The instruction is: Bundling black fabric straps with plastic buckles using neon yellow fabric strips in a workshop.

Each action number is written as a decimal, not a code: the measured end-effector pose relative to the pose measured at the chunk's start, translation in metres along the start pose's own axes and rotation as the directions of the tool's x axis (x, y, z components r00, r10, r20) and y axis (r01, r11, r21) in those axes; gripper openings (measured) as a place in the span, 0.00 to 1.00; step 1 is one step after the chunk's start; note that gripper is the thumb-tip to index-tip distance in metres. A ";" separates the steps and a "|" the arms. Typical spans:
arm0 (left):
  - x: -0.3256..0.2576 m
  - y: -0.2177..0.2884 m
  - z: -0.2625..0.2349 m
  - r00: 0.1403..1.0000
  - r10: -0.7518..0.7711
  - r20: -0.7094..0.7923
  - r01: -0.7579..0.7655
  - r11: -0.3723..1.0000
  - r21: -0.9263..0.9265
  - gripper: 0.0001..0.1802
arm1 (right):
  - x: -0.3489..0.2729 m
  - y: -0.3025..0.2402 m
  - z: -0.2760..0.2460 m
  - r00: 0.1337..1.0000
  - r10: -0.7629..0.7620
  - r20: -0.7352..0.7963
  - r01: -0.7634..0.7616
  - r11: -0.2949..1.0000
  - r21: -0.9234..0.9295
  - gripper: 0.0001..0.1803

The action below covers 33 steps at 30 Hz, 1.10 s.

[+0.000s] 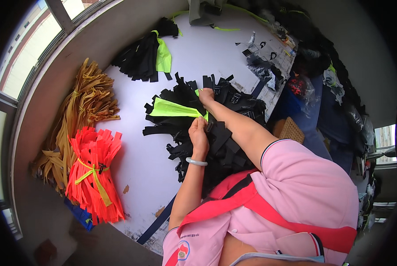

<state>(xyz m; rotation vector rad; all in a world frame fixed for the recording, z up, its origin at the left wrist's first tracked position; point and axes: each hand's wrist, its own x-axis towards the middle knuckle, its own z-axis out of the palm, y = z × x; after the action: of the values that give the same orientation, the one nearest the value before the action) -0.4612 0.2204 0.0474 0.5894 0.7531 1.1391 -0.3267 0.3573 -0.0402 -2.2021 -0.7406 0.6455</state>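
A heap of black webbing strips with buckles (227, 146) lies on the white table (140, 159). Across its top lies a neon yellow-green strip (174, 108). My left hand (199, 133), with a pale bangle at the wrist, pinches the near end of that strip together with a black strip. My right hand (206, 95) reaches farther out and closes on black strips at the far side of the heap, just past the neon strip.
A tied bundle of orange-red strips (94, 173) and a bundle of tan strips (83, 111) lie at the left. Another black bundle with a neon strip (143, 55) lies at the far side. Clear bags of black parts (265, 66) sit at the right edge.
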 end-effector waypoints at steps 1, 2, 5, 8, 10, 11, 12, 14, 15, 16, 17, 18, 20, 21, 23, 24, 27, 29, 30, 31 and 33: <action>0.001 0.001 0.003 1.000 0.006 0.002 -0.006 1.000 0.003 0.18 | 0.005 0.002 -0.001 1.000 -0.007 -0.005 0.007 1.000 0.006 0.14; 0.002 0.001 0.006 1.000 -0.001 -0.002 0.001 1.000 -0.030 0.18 | 0.009 0.005 -0.002 1.000 -0.013 -0.010 0.013 1.000 0.013 0.14; -0.003 0.003 0.005 0.999 -0.011 -0.031 0.010 1.000 -0.020 0.18 | 0.002 0.003 0.001 1.000 -0.006 0.019 0.006 1.000 -0.004 0.14; -0.007 0.003 0.007 1.000 0.012 -0.015 -0.011 0.997 0.072 0.18 | 0.000 0.002 -0.001 0.999 0.047 0.023 -0.048 0.998 0.044 0.14; -0.009 0.004 0.009 1.000 0.022 -0.019 -0.021 0.996 0.092 0.18 | 0.004 0.002 -0.003 0.998 0.057 0.037 -0.056 0.998 -0.005 0.13; -0.009 0.004 0.009 0.999 0.032 -0.013 -0.030 0.995 0.090 0.18 | 0.005 0.002 -0.003 0.998 0.055 0.014 -0.055 0.998 0.026 0.13; -0.010 0.004 0.007 0.999 0.041 -0.013 -0.039 0.995 0.090 0.18 | 0.002 0.002 0.000 0.998 0.055 -0.003 -0.055 0.997 0.057 0.13; -0.010 0.003 0.005 0.997 0.069 -0.015 -0.067 0.992 0.108 0.19 | -0.005 0.002 0.007 0.990 0.050 -0.131 -0.026 0.983 0.182 0.14; -0.010 0.002 0.004 0.999 0.049 -0.005 -0.048 0.994 0.101 0.19 | -0.001 0.002 0.006 0.996 0.028 -0.088 -0.017 0.993 0.114 0.14; -0.010 0.003 0.004 1.000 0.027 0.004 -0.027 0.995 0.092 0.19 | 0.006 0.005 0.004 0.999 0.008 -0.044 -0.006 0.999 0.043 0.14; -0.013 0.004 0.002 0.999 0.035 0.010 -0.036 0.992 0.117 0.19 | 0.005 0.013 0.007 0.999 0.015 -0.033 -0.014 0.999 0.038 0.14; -0.014 0.004 0.004 0.999 0.038 0.004 -0.038 0.992 0.119 0.19 | 0.007 0.013 0.010 0.997 -0.009 -0.077 0.015 0.997 0.074 0.15; -0.018 0.004 0.009 0.998 0.061 -0.006 -0.059 0.981 0.184 0.19 | 0.019 0.010 0.015 0.993 -0.028 -0.115 0.041 0.993 0.109 0.15; -0.019 0.006 0.005 0.999 0.049 -0.002 -0.048 0.987 0.155 0.19 | 0.015 0.009 0.018 0.999 -0.028 -0.038 0.032 0.993 0.111 0.16; -0.023 0.009 -0.004 0.998 0.057 -0.017 -0.053 0.978 0.202 0.18 | 0.002 0.011 0.023 0.999 0.009 0.041 -0.014 0.992 0.129 0.17; -0.023 0.010 -0.001 0.997 0.077 -0.008 -0.073 0.974 0.217 0.18 | 0.004 0.008 0.024 0.999 0.034 0.033 -0.039 0.988 0.149 0.17; -0.018 0.011 0.004 0.998 0.054 -0.029 -0.049 0.987 0.155 0.18 | 0.007 0.009 0.024 0.999 -0.033 0.028 0.030 0.994 0.108 0.18; -0.007 0.015 -0.001 0.999 0.031 -0.023 -0.029 0.996 0.089 0.18 | 0.008 0.006 0.023 0.997 -0.072 0.036 0.068 0.991 0.114 0.18; 0.002 0.020 0.000 0.999 -0.002 -0.037 0.006 0.995 0.100 0.19 | 0.012 0.005 0.021 0.996 -0.078 0.052 0.076 0.996 0.041 0.17; 0.012 0.024 -0.012 0.999 -0.006 -0.035 0.012 0.988 0.156 0.17 | 0.003 0.002 0.026 0.992 -0.085 0.091 0.088 0.996 -0.029 0.16; 0.017 0.032 -0.019 0.999 -0.007 -0.032 0.014 0.975 0.220 0.16 | -0.003 -0.001 0.024 0.989 -0.089 0.116 0.092 0.996 -0.016 0.17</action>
<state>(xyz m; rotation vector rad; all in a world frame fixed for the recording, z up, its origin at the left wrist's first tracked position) -0.4903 0.2472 0.0558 0.7542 0.9162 1.0645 -0.3440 0.3667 -0.0540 -2.1505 -0.9050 0.7260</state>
